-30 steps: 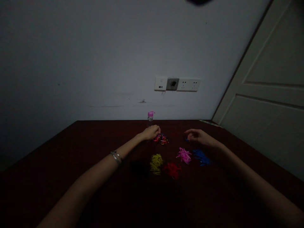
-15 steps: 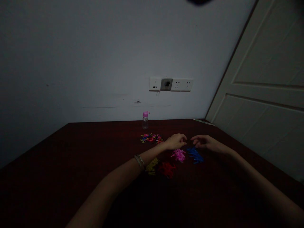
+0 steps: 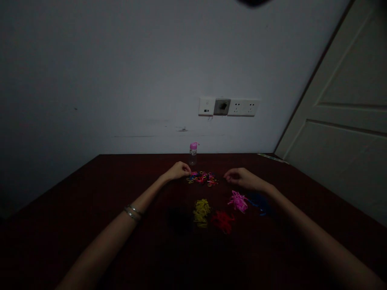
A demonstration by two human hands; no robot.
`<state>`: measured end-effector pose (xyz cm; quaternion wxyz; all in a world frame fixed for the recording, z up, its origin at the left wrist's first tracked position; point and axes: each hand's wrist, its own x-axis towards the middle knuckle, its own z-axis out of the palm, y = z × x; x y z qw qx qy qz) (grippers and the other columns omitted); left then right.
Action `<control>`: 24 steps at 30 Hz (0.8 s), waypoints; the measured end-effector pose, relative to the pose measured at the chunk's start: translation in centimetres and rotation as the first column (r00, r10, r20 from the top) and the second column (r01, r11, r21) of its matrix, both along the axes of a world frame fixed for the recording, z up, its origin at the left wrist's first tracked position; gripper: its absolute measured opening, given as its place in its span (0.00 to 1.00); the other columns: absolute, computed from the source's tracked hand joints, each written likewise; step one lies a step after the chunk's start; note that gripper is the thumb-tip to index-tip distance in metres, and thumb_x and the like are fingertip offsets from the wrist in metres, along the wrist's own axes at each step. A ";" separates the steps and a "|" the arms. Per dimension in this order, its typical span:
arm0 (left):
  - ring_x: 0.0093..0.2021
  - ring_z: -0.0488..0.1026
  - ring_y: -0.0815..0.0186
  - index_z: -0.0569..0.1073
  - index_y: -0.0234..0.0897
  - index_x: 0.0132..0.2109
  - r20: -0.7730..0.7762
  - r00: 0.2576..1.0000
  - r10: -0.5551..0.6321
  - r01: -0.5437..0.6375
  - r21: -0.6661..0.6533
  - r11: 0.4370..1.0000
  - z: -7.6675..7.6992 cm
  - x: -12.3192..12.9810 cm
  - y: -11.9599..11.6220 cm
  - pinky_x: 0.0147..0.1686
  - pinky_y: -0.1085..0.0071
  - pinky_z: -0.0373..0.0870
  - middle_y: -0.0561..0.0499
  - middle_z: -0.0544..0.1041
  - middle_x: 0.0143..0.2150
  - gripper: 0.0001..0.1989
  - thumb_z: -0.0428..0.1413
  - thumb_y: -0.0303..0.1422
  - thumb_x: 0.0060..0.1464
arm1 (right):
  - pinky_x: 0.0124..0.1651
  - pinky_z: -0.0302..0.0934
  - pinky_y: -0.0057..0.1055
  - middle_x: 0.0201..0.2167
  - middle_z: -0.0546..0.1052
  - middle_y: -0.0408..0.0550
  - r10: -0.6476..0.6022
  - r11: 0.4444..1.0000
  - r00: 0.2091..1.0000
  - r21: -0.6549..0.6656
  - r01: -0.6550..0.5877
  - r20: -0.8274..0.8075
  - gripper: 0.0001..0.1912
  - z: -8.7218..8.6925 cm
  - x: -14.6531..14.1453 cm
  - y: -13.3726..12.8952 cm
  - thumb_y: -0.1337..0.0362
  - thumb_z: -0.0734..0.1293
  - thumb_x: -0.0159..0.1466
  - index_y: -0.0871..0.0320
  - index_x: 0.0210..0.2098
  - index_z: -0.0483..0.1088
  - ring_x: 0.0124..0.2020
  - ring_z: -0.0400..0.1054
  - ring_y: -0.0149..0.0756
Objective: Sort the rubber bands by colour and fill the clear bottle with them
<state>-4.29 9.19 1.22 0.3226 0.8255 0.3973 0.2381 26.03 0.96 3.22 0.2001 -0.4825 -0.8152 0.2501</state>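
A mixed heap of small coloured rubber bands (image 3: 202, 178) lies between my hands on the dark red table (image 3: 121, 169). At its left edge my left hand (image 3: 179, 170), with a bracelet on the wrist, has thumb and fingers drawn together; what is between them is too small to make out. To the right of the heap, my right hand (image 3: 243, 178) hovers with loosely bent fingers and nothing visible in them. Closer to me are sorted piles: yellow bands (image 3: 201, 212), red bands (image 3: 223, 221), pink bands (image 3: 238, 201) and blue bands (image 3: 258, 203), the blue in the shadow of my right arm.
Behind the heap stands a small clear bottle (image 3: 192, 157) with a pink cap. A wall with sockets (image 3: 228, 107) rises at the back edge. A pale panelled door (image 3: 344, 133) is on the right, and a thin strip (image 3: 272, 158) lies near the far right corner.
My left hand has moved left from near the blue and pink piles to the mixed heap's left edge. My right hand has shifted left, away from the blue bands. The view has turned slightly.
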 end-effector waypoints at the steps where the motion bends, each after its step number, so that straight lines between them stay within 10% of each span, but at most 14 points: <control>1: 0.26 0.66 0.70 0.75 0.29 0.29 -0.032 0.999 -0.021 0.021 0.003 1.000 -0.1 -0.1 -0.4 0.26 0.77 0.59 0.50 0.73 0.24 0.08 0.55 0.30 0.40 | 0.34 0.60 0.29 0.32 0.74 0.49 0.030 0.999 1.000 0.028 -0.030 -0.002 0.11 -0.1 -1.5 0.3 0.66 0.62 0.55 0.61 0.37 0.71 0.31 0.66 0.33; 8: 0.22 0.62 0.72 0.73 0.32 0.28 -0.204 0.978 -0.036 0.054 0.087 0.995 -0.3 0.3 -2.3 0.21 0.78 0.54 0.53 0.70 0.22 0.11 0.57 0.37 0.40 | 0.35 0.58 0.27 0.33 0.72 0.49 0.123 0.971 0.985 0.188 -0.145 0.125 0.10 -2.1 -7.8 2.8 0.68 0.64 0.54 0.60 0.36 0.71 0.32 0.65 0.33; 24: 0.25 0.62 0.72 0.73 0.30 0.31 -0.175 0.984 0.013 0.011 0.133 0.991 -0.3 -2.7 -2.4 0.24 0.77 0.54 0.52 0.70 0.25 0.12 0.52 0.36 0.46 | 0.37 0.55 0.26 0.36 0.71 0.50 0.053 0.960 0.879 0.218 -0.176 0.474 0.08 -2.0 -9.3 4.3 0.66 0.61 0.58 0.58 0.35 0.70 0.38 0.64 0.35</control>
